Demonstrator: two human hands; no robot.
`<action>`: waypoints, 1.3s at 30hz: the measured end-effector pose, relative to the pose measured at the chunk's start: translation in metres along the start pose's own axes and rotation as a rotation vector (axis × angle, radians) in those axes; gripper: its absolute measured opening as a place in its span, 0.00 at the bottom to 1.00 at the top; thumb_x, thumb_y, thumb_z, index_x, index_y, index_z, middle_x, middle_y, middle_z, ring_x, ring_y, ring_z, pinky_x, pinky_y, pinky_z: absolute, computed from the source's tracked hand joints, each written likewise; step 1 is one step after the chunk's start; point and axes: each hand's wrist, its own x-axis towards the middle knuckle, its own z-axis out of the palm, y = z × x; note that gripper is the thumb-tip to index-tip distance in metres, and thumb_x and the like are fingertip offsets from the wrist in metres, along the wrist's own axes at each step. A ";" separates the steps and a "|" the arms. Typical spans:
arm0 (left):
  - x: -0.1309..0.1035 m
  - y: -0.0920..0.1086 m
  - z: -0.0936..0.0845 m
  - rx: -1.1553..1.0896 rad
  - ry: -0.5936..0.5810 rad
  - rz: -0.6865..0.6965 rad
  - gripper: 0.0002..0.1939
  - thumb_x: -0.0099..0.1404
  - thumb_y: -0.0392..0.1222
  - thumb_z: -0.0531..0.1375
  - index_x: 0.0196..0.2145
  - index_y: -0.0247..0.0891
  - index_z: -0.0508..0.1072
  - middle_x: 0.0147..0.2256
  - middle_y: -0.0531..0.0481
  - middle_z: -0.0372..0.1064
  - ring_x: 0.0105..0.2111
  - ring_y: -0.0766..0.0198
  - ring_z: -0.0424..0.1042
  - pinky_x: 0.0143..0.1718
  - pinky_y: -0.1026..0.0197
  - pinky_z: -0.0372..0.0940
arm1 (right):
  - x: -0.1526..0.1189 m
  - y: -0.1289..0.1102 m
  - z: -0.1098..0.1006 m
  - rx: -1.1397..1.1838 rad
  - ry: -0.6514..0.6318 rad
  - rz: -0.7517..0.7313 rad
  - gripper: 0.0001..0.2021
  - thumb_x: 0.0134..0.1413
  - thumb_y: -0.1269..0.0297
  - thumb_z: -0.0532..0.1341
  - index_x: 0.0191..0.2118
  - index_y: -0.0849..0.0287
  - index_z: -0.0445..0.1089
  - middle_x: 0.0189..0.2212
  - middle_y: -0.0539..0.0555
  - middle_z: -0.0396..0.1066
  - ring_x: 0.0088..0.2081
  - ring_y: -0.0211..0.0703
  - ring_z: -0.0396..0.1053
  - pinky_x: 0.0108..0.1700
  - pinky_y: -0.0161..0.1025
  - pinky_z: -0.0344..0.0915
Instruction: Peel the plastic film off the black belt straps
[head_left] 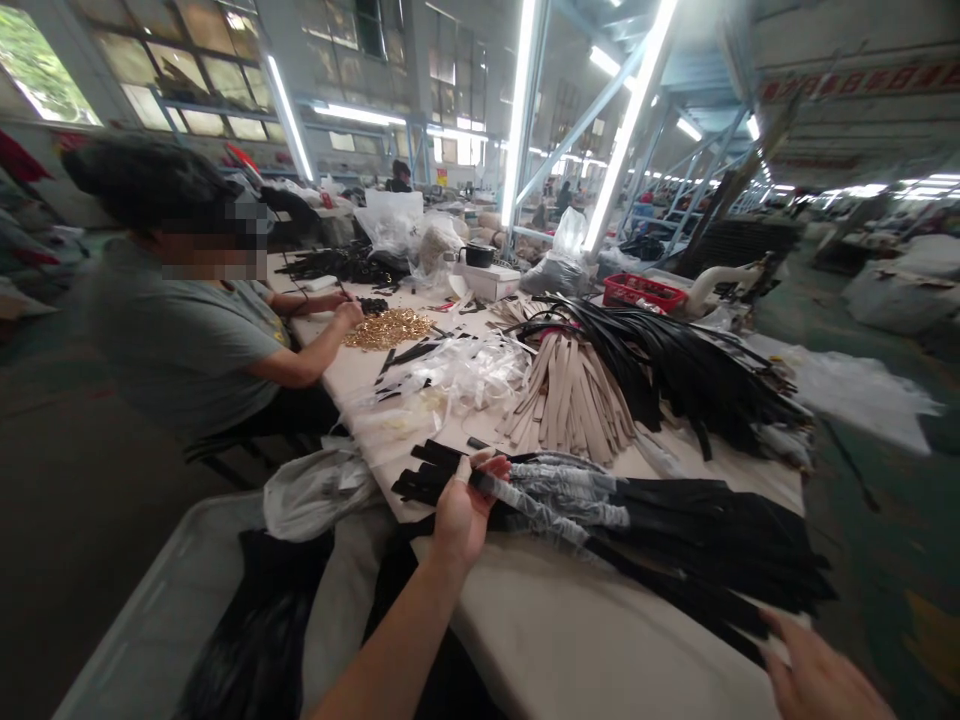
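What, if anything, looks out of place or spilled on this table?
No clear damage shows. Gold pieces lie in a loose heap on the table, with no visible tray, and crumpled plastic is strewn nearby, which looks untidy.

The right hand [821, 665] is blurred and cut off at the wrist by the bottom edge, and its grip on the black strap [675, 595] cannot be made out. The left hand's [465, 510] palm hides part of that strap. The bottom edge also crops the grey bin [161, 600]. The gold-coloured pieces [390, 328] are too small to identify, and pixelation covers the seated co-worker's [187, 330] face.
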 end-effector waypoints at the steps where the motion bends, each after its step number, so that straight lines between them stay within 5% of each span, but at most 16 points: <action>1: -0.011 -0.007 -0.001 0.020 -0.021 0.007 0.18 0.70 0.50 0.56 0.46 0.33 0.76 0.46 0.37 0.77 0.49 0.49 0.75 0.54 0.47 0.66 | 0.004 -0.024 0.002 -0.020 0.113 -0.107 0.20 0.52 0.53 0.58 0.46 0.60 0.73 0.46 0.67 0.76 0.49 0.66 0.73 0.53 0.59 0.68; 3: -0.037 -0.019 -0.001 0.097 -0.060 0.019 0.22 0.70 0.54 0.55 0.50 0.34 0.76 0.52 0.37 0.73 0.55 0.47 0.70 0.59 0.46 0.61 | 0.002 -0.089 0.016 0.037 0.105 -0.313 0.23 0.61 0.56 0.55 0.59 0.58 0.63 0.56 0.62 0.69 0.57 0.58 0.67 0.59 0.54 0.64; 7: -0.091 -0.032 -0.006 0.455 -0.124 0.049 0.23 0.71 0.55 0.53 0.54 0.39 0.75 0.61 0.43 0.65 0.64 0.49 0.59 0.67 0.46 0.48 | -0.025 -0.218 0.067 0.104 -0.028 -0.650 0.21 0.61 0.66 0.56 0.60 0.58 0.60 0.55 0.62 0.68 0.56 0.56 0.66 0.58 0.51 0.63; 11: -0.117 -0.019 -0.019 0.723 -0.029 0.172 0.20 0.72 0.53 0.52 0.50 0.42 0.78 0.59 0.47 0.67 0.63 0.50 0.58 0.68 0.47 0.46 | -0.040 -0.261 0.105 0.127 -0.104 -0.667 0.10 0.63 0.75 0.50 0.39 0.56 0.65 0.33 0.54 0.72 0.34 0.47 0.71 0.37 0.40 0.64; 16: -0.117 0.005 -0.021 0.744 0.109 0.247 0.21 0.71 0.54 0.52 0.35 0.40 0.79 0.52 0.44 0.73 0.54 0.48 0.68 0.59 0.48 0.59 | -0.037 -0.235 0.105 -0.005 -0.181 -0.674 0.11 0.59 0.78 0.51 0.34 0.55 0.64 0.31 0.52 0.72 0.31 0.47 0.71 0.33 0.38 0.59; 19: -0.105 0.025 -0.016 0.614 0.180 0.328 0.23 0.71 0.55 0.51 0.29 0.39 0.76 0.46 0.45 0.76 0.39 0.56 0.73 0.41 0.57 0.68 | -0.023 -0.197 0.085 0.014 -0.277 -0.541 0.14 0.58 0.76 0.51 0.47 0.55 0.65 0.34 0.52 0.75 0.34 0.48 0.74 0.35 0.37 0.62; 22: -0.073 0.048 -0.021 0.533 0.222 0.363 0.21 0.70 0.57 0.52 0.33 0.38 0.75 0.36 0.48 0.76 0.25 0.63 0.67 0.24 0.63 0.62 | 0.006 -0.142 0.051 0.013 -0.312 -0.395 0.24 0.55 0.74 0.53 0.58 0.55 0.60 0.36 0.53 0.78 0.38 0.48 0.76 0.39 0.37 0.65; 24: -0.043 0.059 -0.029 0.602 0.175 0.330 0.21 0.68 0.58 0.53 0.37 0.38 0.75 0.32 0.49 0.75 0.24 0.63 0.66 0.23 0.63 0.61 | 0.032 -0.104 0.024 -0.072 -0.278 -0.318 0.16 0.58 0.72 0.51 0.49 0.53 0.68 0.35 0.53 0.78 0.38 0.49 0.77 0.40 0.38 0.65; 28: 0.008 0.063 -0.042 1.089 0.042 0.133 0.26 0.66 0.63 0.51 0.32 0.37 0.74 0.25 0.48 0.73 0.21 0.59 0.68 0.24 0.60 0.61 | 0.094 -0.051 -0.018 -0.185 -0.219 -0.275 0.15 0.57 0.63 0.57 0.50 0.56 0.71 0.41 0.58 0.79 0.44 0.55 0.76 0.47 0.44 0.66; 30: 0.012 0.053 -0.042 1.422 -0.041 0.014 0.25 0.66 0.62 0.50 0.26 0.39 0.72 0.21 0.48 0.70 0.20 0.58 0.68 0.24 0.60 0.58 | 0.130 -0.040 -0.030 -0.084 -0.295 -0.259 0.27 0.46 0.61 0.67 0.54 0.56 0.71 0.45 0.58 0.78 0.48 0.56 0.75 0.50 0.44 0.67; 32: 0.001 0.032 -0.037 1.648 -0.136 0.037 0.23 0.68 0.57 0.50 0.23 0.41 0.69 0.20 0.49 0.70 0.22 0.57 0.70 0.27 0.60 0.56 | 0.172 -0.037 -0.037 0.035 -0.321 -0.188 0.29 0.43 0.59 0.70 0.54 0.58 0.72 0.44 0.57 0.79 0.46 0.53 0.75 0.48 0.40 0.69; 35: -0.027 -0.020 -0.030 1.737 -0.314 0.246 0.16 0.70 0.47 0.50 0.26 0.43 0.68 0.25 0.49 0.73 0.28 0.58 0.72 0.30 0.60 0.55 | 0.245 -0.042 -0.041 0.038 -0.137 -0.064 0.17 0.59 0.58 0.60 0.49 0.63 0.74 0.41 0.60 0.78 0.43 0.49 0.76 0.46 0.41 0.70; 39: -0.040 -0.085 -0.043 1.764 -0.527 0.365 0.07 0.62 0.36 0.53 0.27 0.43 0.67 0.27 0.47 0.75 0.29 0.57 0.74 0.30 0.60 0.56 | 0.334 -0.058 -0.027 -0.016 0.061 0.046 0.15 0.65 0.57 0.59 0.50 0.62 0.71 0.46 0.58 0.74 0.44 0.46 0.73 0.48 0.47 0.71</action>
